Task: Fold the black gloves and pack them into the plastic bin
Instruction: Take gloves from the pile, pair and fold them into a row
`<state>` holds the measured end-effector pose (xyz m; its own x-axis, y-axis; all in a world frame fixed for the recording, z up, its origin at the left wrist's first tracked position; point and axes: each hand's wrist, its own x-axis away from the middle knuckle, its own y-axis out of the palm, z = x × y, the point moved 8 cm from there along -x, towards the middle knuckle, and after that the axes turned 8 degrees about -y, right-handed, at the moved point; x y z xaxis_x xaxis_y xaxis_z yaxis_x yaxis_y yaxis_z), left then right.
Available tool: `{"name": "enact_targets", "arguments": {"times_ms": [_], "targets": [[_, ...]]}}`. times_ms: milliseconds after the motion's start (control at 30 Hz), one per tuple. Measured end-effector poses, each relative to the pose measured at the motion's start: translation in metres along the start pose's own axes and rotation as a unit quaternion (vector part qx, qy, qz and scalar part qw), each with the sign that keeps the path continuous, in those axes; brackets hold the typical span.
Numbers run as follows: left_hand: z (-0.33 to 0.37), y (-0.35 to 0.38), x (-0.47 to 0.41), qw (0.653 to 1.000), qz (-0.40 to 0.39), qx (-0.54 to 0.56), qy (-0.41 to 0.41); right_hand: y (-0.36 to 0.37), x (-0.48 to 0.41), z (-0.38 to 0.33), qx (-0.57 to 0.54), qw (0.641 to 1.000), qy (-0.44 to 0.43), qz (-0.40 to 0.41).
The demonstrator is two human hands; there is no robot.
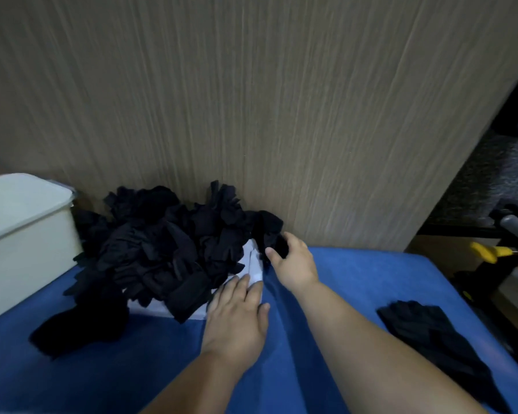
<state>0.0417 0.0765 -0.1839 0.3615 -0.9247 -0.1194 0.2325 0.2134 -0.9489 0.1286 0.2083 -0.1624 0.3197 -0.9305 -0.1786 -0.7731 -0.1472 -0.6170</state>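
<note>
A heap of black gloves (162, 243) lies on a white sheet (253, 261) against the wooden wall. My right hand (293, 261) grips one black glove (274, 234) at the heap's right edge, fingers curled round it. My left hand (237, 318) rests flat on the blue surface, its fingertips touching the white sheet's near corner. The pale plastic bin (21, 234) stands at the far left, beside the heap. A separate black glove (431, 339) lies flat on the right of the surface. Another dark glove (81, 327) sprawls at the heap's near left.
The blue cloth-covered surface (356, 279) reaches to a right edge near the flat glove. A wood-grain panel (251, 100) closes off the back. Dark shelving with a yellow-handled tool (491, 252) and other gear sits to the right, beyond the edge.
</note>
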Motion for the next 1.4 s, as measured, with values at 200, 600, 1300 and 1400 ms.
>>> {"name": "enact_targets", "arguments": {"times_ms": [200,600,1300,1400], "targets": [[-0.003,0.003,-0.001,1.000,0.004,0.012,0.003,0.013,-0.015,0.010,0.139,0.990,0.011,-0.013],[-0.002,-0.005,0.006,0.996,-0.002,0.085,-0.004,-0.044,0.069,0.036,-0.046,0.997,0.050,-0.035],[0.051,0.006,0.055,0.769,-0.296,0.528,-0.206,-0.084,0.174,0.013,-0.382,0.919,0.005,-0.093],[0.055,0.003,0.062,0.726,-0.325,0.566,-0.216,-0.085,0.176,0.015,-0.400,0.912,0.017,-0.085]]}}
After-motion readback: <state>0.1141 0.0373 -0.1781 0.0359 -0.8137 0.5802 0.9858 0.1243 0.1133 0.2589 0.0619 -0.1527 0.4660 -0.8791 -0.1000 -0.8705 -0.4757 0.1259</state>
